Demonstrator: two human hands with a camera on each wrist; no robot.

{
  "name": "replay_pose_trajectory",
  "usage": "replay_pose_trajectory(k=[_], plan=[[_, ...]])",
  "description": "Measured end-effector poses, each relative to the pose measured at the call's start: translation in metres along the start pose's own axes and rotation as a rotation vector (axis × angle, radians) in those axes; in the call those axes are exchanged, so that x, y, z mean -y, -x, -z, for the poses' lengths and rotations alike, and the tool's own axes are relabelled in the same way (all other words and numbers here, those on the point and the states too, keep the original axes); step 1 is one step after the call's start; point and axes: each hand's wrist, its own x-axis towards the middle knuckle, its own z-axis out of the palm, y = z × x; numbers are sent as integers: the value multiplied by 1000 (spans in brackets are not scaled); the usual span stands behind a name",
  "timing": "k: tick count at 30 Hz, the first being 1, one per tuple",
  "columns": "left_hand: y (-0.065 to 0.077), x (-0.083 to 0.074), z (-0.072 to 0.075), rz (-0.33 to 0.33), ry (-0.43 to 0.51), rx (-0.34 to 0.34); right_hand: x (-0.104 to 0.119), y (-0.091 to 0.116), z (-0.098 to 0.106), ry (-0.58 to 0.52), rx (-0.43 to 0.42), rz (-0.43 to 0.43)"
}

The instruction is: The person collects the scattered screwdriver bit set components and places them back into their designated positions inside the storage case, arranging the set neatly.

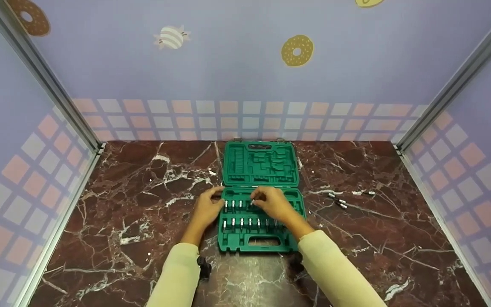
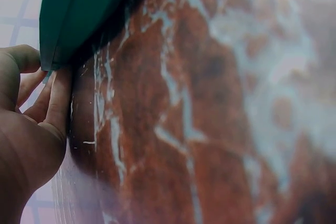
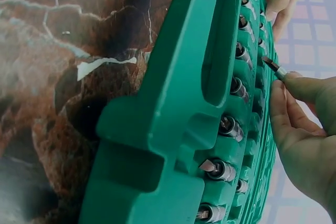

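Observation:
An open green tool case (image 1: pixel 232 244) lies on the table, its moulded lid (image 1: pixel 245 166) folded back toward the wall. Two rows of silver bit sockets (image 1: pixel 241 223) sit in its slots, dark tips showing in the right wrist view. My left hand (image 1: pixel 208 208) holds the case's left edge, thumb on one side and fingers on the other. Above the far row, my right hand (image 1: pixel 274 204) pinches a bit socket (image 3: pixel 275 67) between thumb and fingers. Its dark tip points toward the case's handle side. Part of the far row is hidden beneath this hand.
Several loose bit sockets (image 1: pixel 338 200) lie on the marbled table (image 1: pixel 143 264) to the right of the case; one more bit socket (image 1: pixel 364 193) lies farther right. Patterned walls (image 1: pixel 245 64) close off the back and both sides.

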Motion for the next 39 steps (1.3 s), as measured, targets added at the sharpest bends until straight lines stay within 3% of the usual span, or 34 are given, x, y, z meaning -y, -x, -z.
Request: replay_pose_trajectory(k=[20,39], plan=[[1,-1,-1,20,-17,0,5,-15,-6,133,64,71],[0,1,0,3,0,9,6,-28,-11,103,70,-46]])
